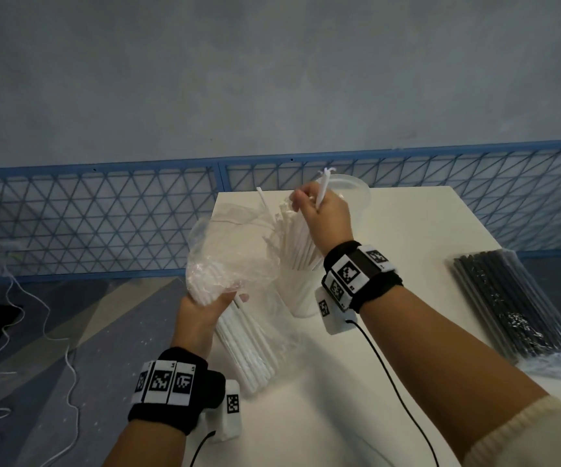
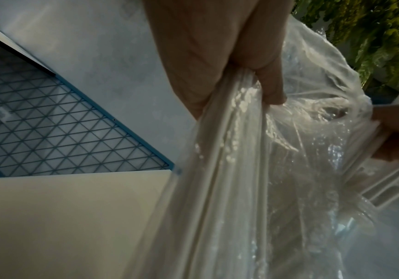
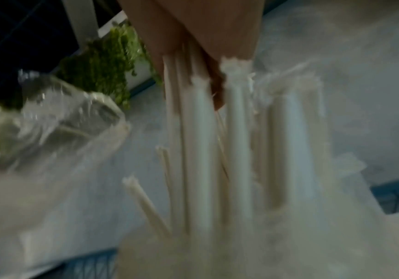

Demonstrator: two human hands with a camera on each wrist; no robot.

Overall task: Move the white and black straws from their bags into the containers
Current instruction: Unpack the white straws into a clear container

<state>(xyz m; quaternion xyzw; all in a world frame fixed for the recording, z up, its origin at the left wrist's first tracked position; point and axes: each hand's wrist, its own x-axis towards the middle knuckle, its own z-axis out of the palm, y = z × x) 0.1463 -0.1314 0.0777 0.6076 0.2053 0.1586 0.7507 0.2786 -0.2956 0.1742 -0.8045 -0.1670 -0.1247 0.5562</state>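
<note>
While gripping the bag (image 1: 235,264) in left hand (image 1: 205,311); right hand (image 1: 322,214) pinching white straws (image 1: 297,241) above the cup (image 1: 301,291).

Hands: 2, left hand (image 1: 205,310) and right hand (image 1: 322,210)
Bags: 2, clear bag (image 1: 228,254), black-straw bag (image 1: 514,305)
Containers: 2, white cup (image 1: 301,291), clear cup (image 1: 356,197)
Straws: too many to count
</note>
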